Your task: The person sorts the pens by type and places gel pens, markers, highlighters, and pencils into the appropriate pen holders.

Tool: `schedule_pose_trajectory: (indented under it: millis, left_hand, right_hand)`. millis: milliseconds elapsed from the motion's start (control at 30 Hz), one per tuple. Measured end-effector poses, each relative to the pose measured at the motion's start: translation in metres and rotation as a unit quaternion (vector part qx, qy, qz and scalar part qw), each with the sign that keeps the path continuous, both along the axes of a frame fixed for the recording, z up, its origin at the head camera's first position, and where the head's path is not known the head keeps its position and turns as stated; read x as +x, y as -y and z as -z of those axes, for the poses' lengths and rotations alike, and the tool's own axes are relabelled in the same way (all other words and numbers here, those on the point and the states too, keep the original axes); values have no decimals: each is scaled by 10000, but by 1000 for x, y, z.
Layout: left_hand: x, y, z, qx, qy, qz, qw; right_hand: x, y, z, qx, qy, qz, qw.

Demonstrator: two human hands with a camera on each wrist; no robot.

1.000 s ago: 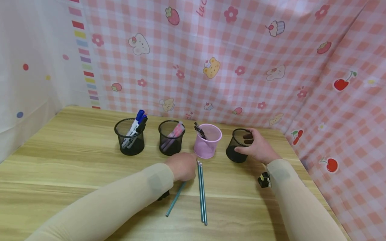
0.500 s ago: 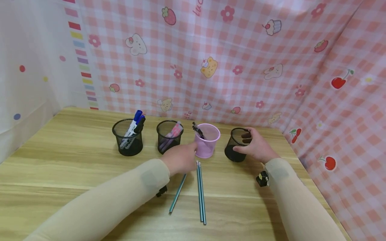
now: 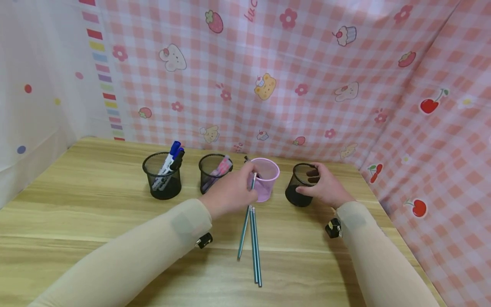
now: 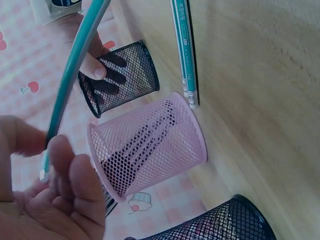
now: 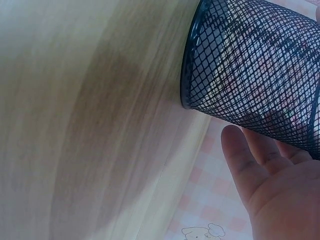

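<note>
In the head view my left hand (image 3: pixel 232 194) pinches a green pencil (image 3: pixel 243 238) near its upper end. The pencil is raised and tilted in front of the pink mesh pen holder (image 3: pixel 268 187), which has black pens inside, partly hidden by the hand. The left wrist view shows the pencil (image 4: pixel 75 65) between thumb and fingers. My right hand (image 3: pixel 329 185) holds a black mesh pen holder (image 3: pixel 297 197) at the right, thumb in front and fingers behind. No pens show inside this holder. Two more green pencils (image 3: pixel 256 251) lie side by side on the table.
Farther left, one black mesh holder (image 3: pixel 166 187) contains blue and black markers, and another (image 3: pixel 205 170) contains pink pens. A pink checkered cloth (image 3: pixel 307 115) hangs behind and to the right of the wooden table (image 3: pixel 96 204).
The left hand has lifted the pencil from the table and brought it up and slightly right, turning so that its top end shows. The right hand stays on the black pen holder.
</note>
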State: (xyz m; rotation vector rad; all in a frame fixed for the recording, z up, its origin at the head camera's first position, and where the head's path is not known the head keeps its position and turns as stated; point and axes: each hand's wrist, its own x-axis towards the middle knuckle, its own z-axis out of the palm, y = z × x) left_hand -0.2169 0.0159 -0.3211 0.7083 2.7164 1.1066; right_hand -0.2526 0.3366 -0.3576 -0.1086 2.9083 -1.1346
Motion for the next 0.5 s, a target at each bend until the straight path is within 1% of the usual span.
schedule_pose_trajectory:
  millis: [100, 167, 333, 500]
  left_hand:
    - [-1, 0, 1, 403, -206, -35, 9990]
    - [-1, -1, 2, 745, -317, -82, 9967]
    - [-2, -3, 4, 1544, -468, -187, 9867]
    - [-4, -4, 5, 2075, -607, -360, 9757]
  right_hand:
    - [0, 0, 0, 9, 20, 8, 10000]
    - [0, -1, 0, 25, 26, 8, 10000]
    - [-1, -1, 1, 29, 11, 9, 10000]
    - [-1, -2, 1, -23, 14, -7, 10000]
